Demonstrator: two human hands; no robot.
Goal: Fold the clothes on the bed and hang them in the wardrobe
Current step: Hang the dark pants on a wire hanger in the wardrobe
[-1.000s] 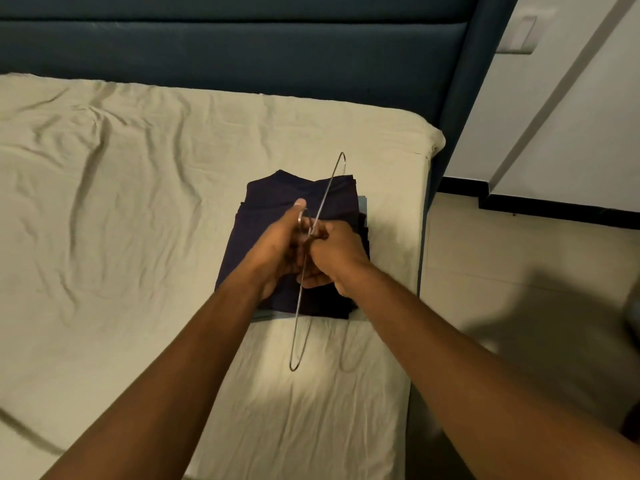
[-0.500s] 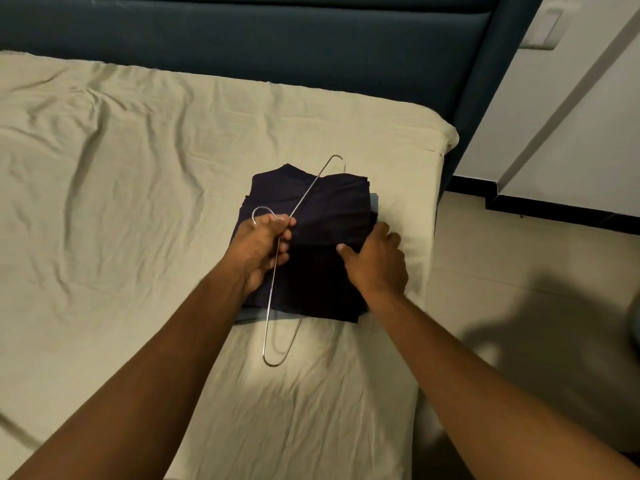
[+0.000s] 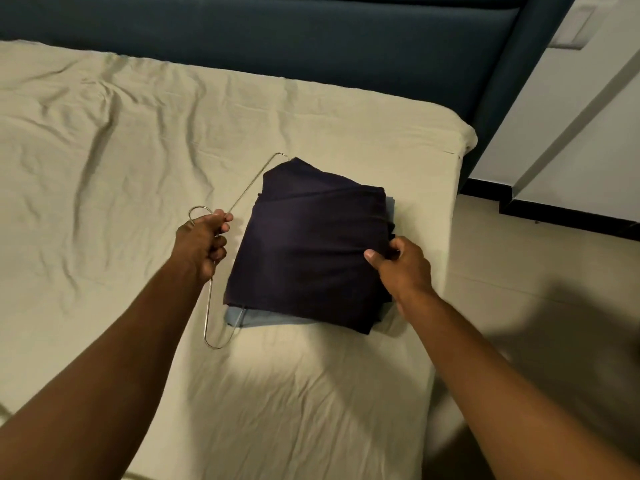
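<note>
Fabric first, from our head view: the dark folded garment sits on a light blue garment near the right edge of the bed. We'd guess it's soft, light and floppy, so it wants a grab through all layers at the edge. Our right hand does that, thumb on top, fingers tucked under the right side. Our left hand is fisted round the neck of the wire hanger, thin and stiff, lying just left of the pile.

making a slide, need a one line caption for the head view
Left hand grips a wire hanger while right hand pinches the folded dark garment.
</note>
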